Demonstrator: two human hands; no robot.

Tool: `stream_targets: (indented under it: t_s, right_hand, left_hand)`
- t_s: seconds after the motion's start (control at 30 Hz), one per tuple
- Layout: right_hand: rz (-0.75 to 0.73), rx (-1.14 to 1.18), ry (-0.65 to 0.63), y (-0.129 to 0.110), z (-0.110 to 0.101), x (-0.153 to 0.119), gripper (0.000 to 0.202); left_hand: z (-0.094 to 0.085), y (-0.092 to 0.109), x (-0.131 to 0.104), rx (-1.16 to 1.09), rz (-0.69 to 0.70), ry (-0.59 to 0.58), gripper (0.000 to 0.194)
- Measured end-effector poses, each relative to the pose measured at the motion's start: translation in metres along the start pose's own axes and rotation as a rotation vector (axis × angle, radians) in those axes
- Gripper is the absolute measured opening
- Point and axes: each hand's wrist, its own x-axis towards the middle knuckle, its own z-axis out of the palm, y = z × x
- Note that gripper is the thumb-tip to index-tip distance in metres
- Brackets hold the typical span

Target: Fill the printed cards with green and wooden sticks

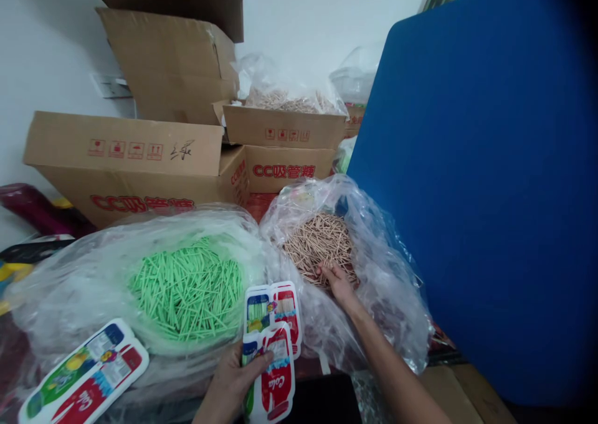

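Note:
My left hand (pixel 233 374) grips a small stack of bottle-shaped candy packs (pixel 275 374), red with "Cola" on one half and green on the other. The upper pack's windows show green sticks on one side and brown ones on the other. My right hand (pixel 335 277) reaches into a clear plastic bag of thin brown candy sticks (pixel 320 240). Its fingers are bent together at the pile; what they pinch is too small to make out. Left of it, green candy sticks (pixel 187 290) lie in another open plastic bag (pixel 84 281).
More bottle-shaped packs (pixel 88 374) lie at the lower left. Cardboard boxes (pixel 126 169) with red lettering stand behind the bags, and one box (pixel 284 125) holds a bag of brown sticks. A large blue panel (pixel 476 187) blocks the right side. A dark red bottle-like object (pixel 37 206) lies far left.

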Motion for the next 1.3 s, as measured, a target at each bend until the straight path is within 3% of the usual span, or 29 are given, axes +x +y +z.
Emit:
stream_targets:
  t_s: [0.4, 0.67, 0.8, 0.93, 1.1, 1.23, 1.3]
  right_hand:
    - [0.136, 0.189, 0.048, -0.025, 0.000, 0.014, 0.040]
    - [0.115, -0.004, 0.085, -0.024, -0.007, 0.017, 0.020]
    - [0.133, -0.022, 0.088, -0.019, -0.010, 0.014, 0.022]
    - [0.147, 0.120, 0.124, -0.024, -0.006, 0.015, 0.023]
    - [0.089, 0.387, 0.177, -0.046, -0.005, 0.009, 0.024]
    - [0.093, 0.774, 0.123, -0.069, 0.005, -0.011, 0.013]
    - [0.107, 0.859, 0.098, -0.082, 0.015, -0.026, 0.008]
  left_hand:
    - [0.010, 0.010, -0.001, -0.069, -0.023, -0.015, 0.032]
    - [0.014, 0.013, 0.002, -0.072, -0.030, -0.030, 0.031]
    - [0.015, 0.013, 0.002, -0.052, -0.039, -0.039, 0.031]
    - [0.019, 0.020, 0.002, -0.037, -0.039, -0.026, 0.030]
    - [0.026, 0.027, 0.007, 0.019, 0.008, -0.063, 0.028]
    - [0.035, 0.032, 0.015, 0.029, 0.032, -0.143, 0.027]
    - [0.040, 0.035, 0.018, 0.032, 0.037, -0.191, 0.025]
